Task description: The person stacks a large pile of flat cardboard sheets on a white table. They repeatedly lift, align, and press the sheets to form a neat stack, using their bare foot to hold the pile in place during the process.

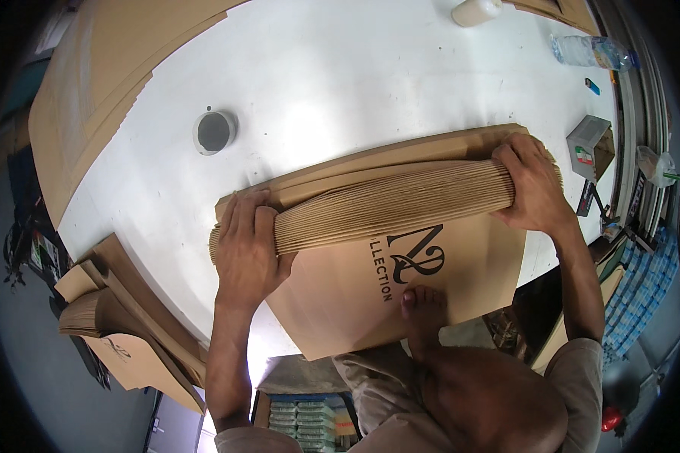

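Note:
A thick stack of brown kraft paper bags (400,202) lies across the near side of the white table, its layered edges fanned and bowed. My left hand (245,245) wraps around the stack's left end, fingers over the far side and thumb toward me. At the right end my right hand (533,181) grips it in the same way. Below the fanned edges, the printed face of one bag (332,302) with dark lettering spreads toward me over the table edge. A bare foot (423,303) is against that face. The palms and some fingertips are hidden.
More folded brown bags (121,325) hang at the table's left edge. Large cardboard sheets (106,83) lie far left. A round grey-rimmed hole (215,132) is in the tabletop (317,83). A plastic bottle (593,53), a white container (476,11), a lighter (591,87) and a small box (589,147) stand or lie right.

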A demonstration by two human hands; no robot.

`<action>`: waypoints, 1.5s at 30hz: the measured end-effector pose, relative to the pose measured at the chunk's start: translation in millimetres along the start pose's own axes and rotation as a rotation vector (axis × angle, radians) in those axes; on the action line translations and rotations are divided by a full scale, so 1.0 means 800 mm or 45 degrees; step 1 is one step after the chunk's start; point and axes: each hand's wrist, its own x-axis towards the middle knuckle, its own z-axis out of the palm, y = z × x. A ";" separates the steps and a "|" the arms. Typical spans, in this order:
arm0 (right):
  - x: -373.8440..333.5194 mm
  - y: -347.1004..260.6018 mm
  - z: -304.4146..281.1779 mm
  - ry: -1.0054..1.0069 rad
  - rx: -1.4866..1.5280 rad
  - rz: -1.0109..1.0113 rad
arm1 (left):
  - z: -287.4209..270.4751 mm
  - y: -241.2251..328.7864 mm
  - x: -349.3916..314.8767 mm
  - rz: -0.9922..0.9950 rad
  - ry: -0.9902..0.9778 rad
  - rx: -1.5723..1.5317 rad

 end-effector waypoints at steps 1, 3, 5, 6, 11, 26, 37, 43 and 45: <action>0.005 0.000 0.001 -0.064 0.072 0.081 | 0.001 0.004 -0.004 -0.039 -0.030 0.017; 0.013 -0.003 0.002 -0.063 0.134 0.122 | 0.003 0.009 -0.012 -0.146 -0.077 0.009; 0.017 -0.007 0.009 0.067 0.113 0.043 | 0.007 0.011 -0.019 -0.285 -0.111 -0.039; 0.014 -0.004 0.012 0.056 0.111 0.046 | 0.006 0.013 -0.018 -0.299 -0.134 -0.013; -0.002 0.005 0.018 0.060 0.126 0.044 | 0.004 0.008 -0.006 -0.192 -0.083 0.055; 0.000 0.002 0.016 0.071 0.088 -0.001 | 0.019 0.011 -0.025 -0.167 0.050 0.119; -0.001 -0.005 0.010 0.062 0.157 0.058 | 0.022 0.014 -0.029 -0.181 0.074 0.089; 0.003 0.004 0.008 0.110 0.149 -0.044 | 0.020 0.014 -0.032 -0.185 0.069 0.045; 0.004 0.007 0.000 0.019 0.187 -0.050 | 0.016 0.013 -0.032 -0.198 0.049 0.030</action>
